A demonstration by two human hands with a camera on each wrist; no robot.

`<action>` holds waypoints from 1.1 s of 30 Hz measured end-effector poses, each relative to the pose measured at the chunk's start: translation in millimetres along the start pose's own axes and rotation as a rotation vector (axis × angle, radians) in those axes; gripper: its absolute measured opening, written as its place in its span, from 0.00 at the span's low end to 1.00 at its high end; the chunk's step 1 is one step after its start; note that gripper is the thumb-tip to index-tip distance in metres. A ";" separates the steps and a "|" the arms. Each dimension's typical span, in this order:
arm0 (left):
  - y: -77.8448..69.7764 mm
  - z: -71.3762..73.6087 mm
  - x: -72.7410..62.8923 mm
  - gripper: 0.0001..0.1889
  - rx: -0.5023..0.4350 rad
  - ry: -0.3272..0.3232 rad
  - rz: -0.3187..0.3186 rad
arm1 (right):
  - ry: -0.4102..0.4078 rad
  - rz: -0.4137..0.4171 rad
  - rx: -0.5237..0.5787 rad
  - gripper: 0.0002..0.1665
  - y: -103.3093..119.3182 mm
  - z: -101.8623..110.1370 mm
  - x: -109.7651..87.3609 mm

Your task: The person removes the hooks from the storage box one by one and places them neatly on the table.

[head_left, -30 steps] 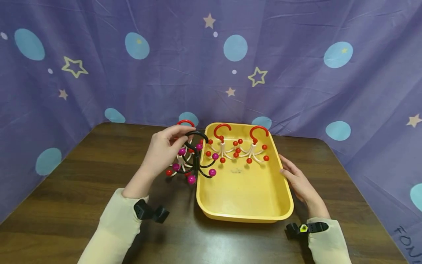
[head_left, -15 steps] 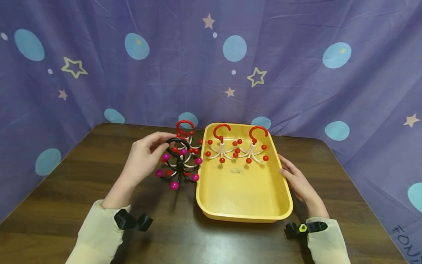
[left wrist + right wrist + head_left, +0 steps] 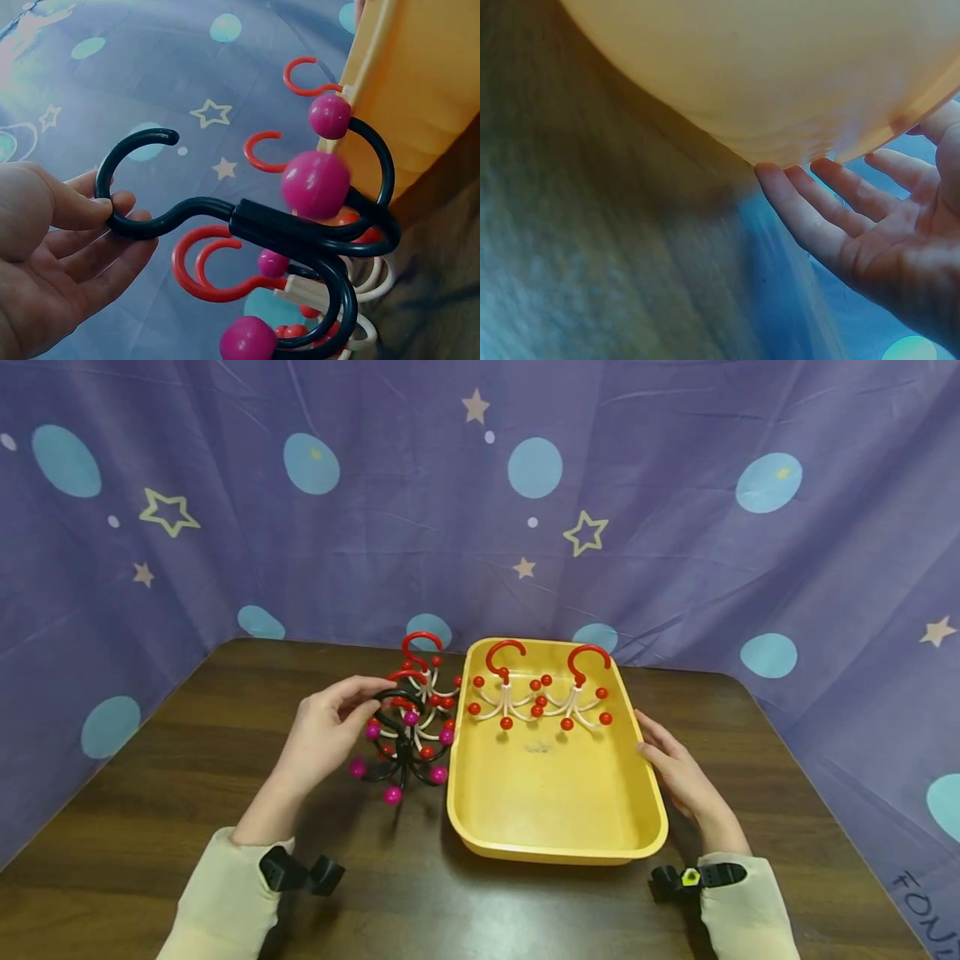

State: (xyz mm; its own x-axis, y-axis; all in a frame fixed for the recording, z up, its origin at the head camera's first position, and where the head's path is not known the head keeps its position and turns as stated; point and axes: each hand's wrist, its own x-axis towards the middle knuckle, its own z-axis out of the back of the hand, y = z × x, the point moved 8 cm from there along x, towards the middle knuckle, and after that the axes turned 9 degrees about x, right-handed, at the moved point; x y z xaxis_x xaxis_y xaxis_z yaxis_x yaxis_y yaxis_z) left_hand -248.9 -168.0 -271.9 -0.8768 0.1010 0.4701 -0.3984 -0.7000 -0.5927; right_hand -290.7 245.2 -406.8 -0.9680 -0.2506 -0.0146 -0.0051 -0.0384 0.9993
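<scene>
My left hand [image 3: 324,727] pinches the curved top of a black hook hanger [image 3: 405,745] between thumb and fingers. Magenta balls tip its curved arms, and it stands upright left of the yellow tray [image 3: 555,852]. In the left wrist view the left thumb presses on the black hook [image 3: 142,225]. My right hand [image 3: 682,777] rests against the tray's right side, its thumb at the rim. In the right wrist view, nearly straight fingertips [image 3: 769,174] touch the tray's outer wall. Two red-and-white hook hangers [image 3: 506,697] [image 3: 573,703] stand inside the tray's far end.
Behind the black hanger, two more red-and-white hook hangers [image 3: 426,681] stand on the wooden table [image 3: 180,777], partly hidden by it. A purple curtain [image 3: 420,527] with stars and dots hangs behind and beside the table.
My left hand has carried the black hanger leftward and lower, from beside the tray's left rim to in front of the red-and-white hangers on the table. The right hand and tray have stayed put.
</scene>
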 end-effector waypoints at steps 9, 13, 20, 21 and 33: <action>12.8 -6.7 -5.2 0.12 0.017 0.022 0.025 | 0.006 0.011 0.004 0.35 1.2 -0.3 -0.7; 18.3 -11.1 -8.1 0.12 0.030 0.029 0.031 | 0.006 0.012 -0.001 0.35 0.7 -0.6 -0.7; 21.9 -15.7 -10.6 0.12 0.050 0.031 0.026 | 0.011 0.019 0.003 0.35 0.6 -0.3 -0.5; 22.1 -15.8 -11.0 0.12 0.055 0.028 0.023 | 0.012 0.019 0.004 0.35 0.5 -0.1 -0.3; 26.4 -18.8 -13.4 0.12 0.074 0.026 0.010 | 0.008 0.016 -0.003 0.35 -0.5 0.8 1.0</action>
State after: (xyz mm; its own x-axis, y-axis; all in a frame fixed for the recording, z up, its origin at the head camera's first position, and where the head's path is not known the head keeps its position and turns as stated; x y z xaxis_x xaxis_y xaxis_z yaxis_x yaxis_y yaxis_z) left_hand -252.7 -174.5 -306.2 -0.8876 0.1114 0.4469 -0.3694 -0.7516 -0.5465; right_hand -291.8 245.7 -407.2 -0.9660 -0.2587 0.0014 0.0115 -0.0375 0.9992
